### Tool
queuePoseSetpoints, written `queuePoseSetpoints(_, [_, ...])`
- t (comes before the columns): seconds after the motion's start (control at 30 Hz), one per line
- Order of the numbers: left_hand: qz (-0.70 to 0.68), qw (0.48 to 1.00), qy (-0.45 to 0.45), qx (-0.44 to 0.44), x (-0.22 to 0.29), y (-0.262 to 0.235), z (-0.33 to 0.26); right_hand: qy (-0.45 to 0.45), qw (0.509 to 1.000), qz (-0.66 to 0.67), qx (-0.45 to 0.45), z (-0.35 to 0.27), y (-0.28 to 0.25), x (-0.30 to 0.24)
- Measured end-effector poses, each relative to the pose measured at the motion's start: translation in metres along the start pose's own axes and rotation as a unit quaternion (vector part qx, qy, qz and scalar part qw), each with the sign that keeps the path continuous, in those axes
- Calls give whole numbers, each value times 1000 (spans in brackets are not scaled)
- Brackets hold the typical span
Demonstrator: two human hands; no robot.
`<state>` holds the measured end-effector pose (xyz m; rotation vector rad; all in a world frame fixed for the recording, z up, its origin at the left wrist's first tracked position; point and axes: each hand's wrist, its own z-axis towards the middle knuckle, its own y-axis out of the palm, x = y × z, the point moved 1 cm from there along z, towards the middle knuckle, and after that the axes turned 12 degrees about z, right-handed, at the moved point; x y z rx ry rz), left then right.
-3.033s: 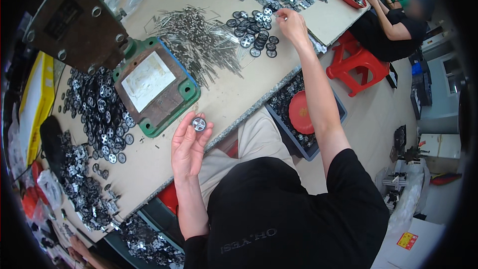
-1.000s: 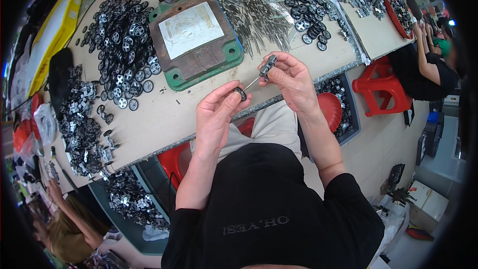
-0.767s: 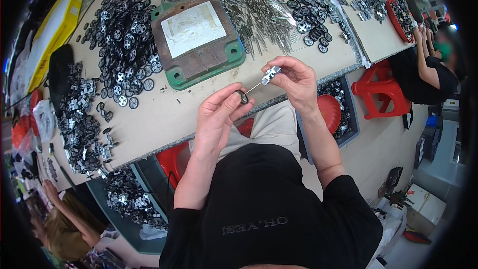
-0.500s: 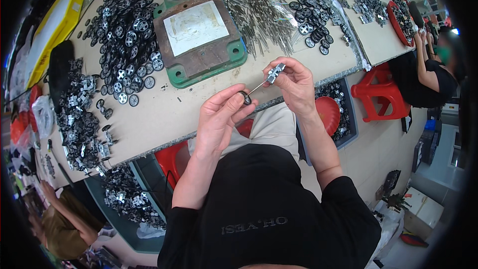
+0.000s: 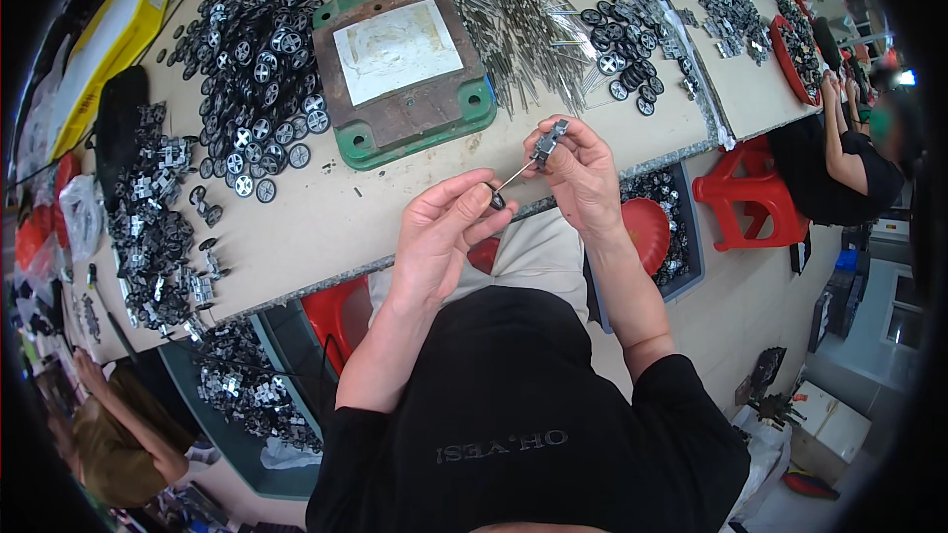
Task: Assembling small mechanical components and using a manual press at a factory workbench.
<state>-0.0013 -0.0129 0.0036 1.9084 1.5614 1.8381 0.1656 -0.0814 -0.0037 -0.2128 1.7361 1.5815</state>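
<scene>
Between finger and thumb, my left hand point(image 5: 433, 237) pinches a small black toy wheel point(image 5: 497, 200). A thin metal rod point(image 5: 514, 177) runs from the wheel up to a small grey-and-black plastic part point(image 5: 549, 142). That part is gripped in the fingers of my right hand point(image 5: 585, 183). Whether the rod's upper end sits inside the part cannot be made out, since my right fingers cover it. Both hands are held over the table's near edge, in front of a green metal press base point(image 5: 395, 148) with a white sheet on its plate.
Loose black wheels point(image 5: 259, 79) lie in a heap left of the press. Metal rods point(image 5: 513, 25) are piled beyond it, with more wheels point(image 5: 627, 54) to their right. Assembled parts point(image 5: 153, 227) cover the table's left end. Red stools point(image 5: 750, 197) and filled bins point(image 5: 691, 271) stand below. Co-workers sit on both sides.
The wheel in my left hand has turned so that it appears more edge-on. My grip on both pieces is the same, and the whole view has shifted slightly.
</scene>
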Motion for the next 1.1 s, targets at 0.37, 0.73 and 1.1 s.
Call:
queuePoseSetpoints(0.37, [7,1000,-11,7,1,1,-2,-48,998,-22,-37,-2,3,-2])
queuePoseSetpoints(0.73, [-23,999,-38,-19,-1,3,-1,-124,986,-101,-36,-6,-5,3])
queuePoseSetpoints(1.1, [-64,990,-109,-70,-1,-6,-3,-102,967,-188,-138,-5,-11,-12])
